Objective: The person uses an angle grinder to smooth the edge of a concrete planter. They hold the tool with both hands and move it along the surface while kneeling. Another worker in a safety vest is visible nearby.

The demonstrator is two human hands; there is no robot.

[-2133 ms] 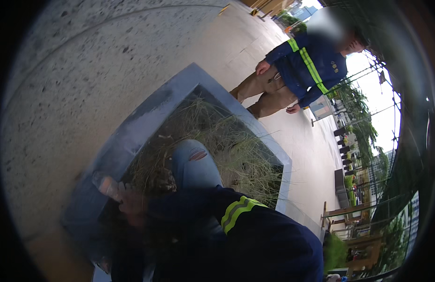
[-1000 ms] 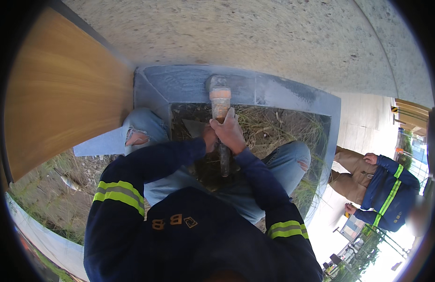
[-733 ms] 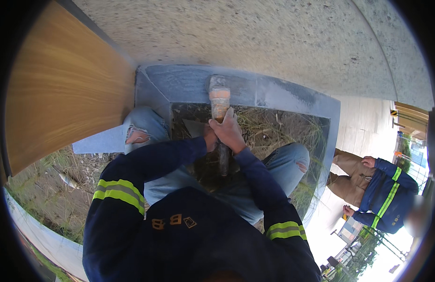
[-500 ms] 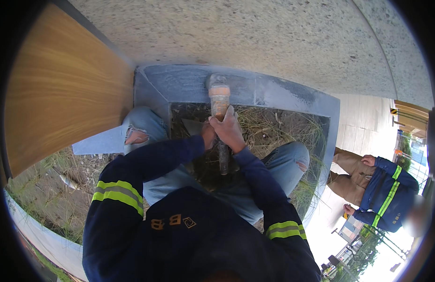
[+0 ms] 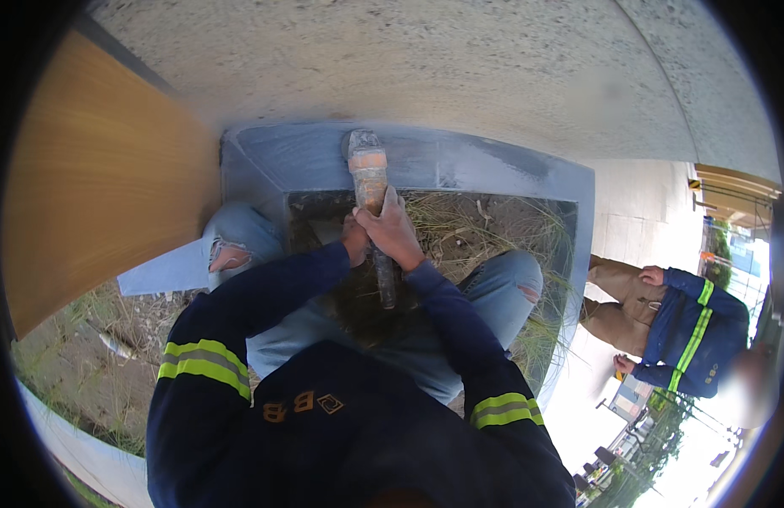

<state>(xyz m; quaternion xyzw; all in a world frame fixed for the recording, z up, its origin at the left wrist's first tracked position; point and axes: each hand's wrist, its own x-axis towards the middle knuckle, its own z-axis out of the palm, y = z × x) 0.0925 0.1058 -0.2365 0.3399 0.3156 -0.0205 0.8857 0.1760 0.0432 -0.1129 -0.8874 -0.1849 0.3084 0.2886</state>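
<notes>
A long, dust-covered power tool with an orange body, apparently an angle grinder (image 5: 369,162), lies with its head on the far strip of a blue-grey stone border (image 5: 324,161). Its dark rear end points back toward my knees. My right hand (image 5: 390,230) is wrapped round the middle of the body, thumb raised along it. On the other side, my left hand (image 5: 354,240) closes on the same tool, its fingers partly hidden by the right hand. Pale dust coats my fingers and the stone. The underside of the tool's head cannot be seen.
A speckled stone wall (image 5: 459,76) rises beyond the border, and a wood-grain panel (image 5: 104,186) stands at left. Dry grass and soil (image 5: 459,224) fill the bordered bed between my knees. Another person (image 5: 680,330) stands on the pale paving at right.
My view has shifted slightly, so the scene sits further left. The tool's head lies a little further left along the stone strip. Both hands keep their hold.
</notes>
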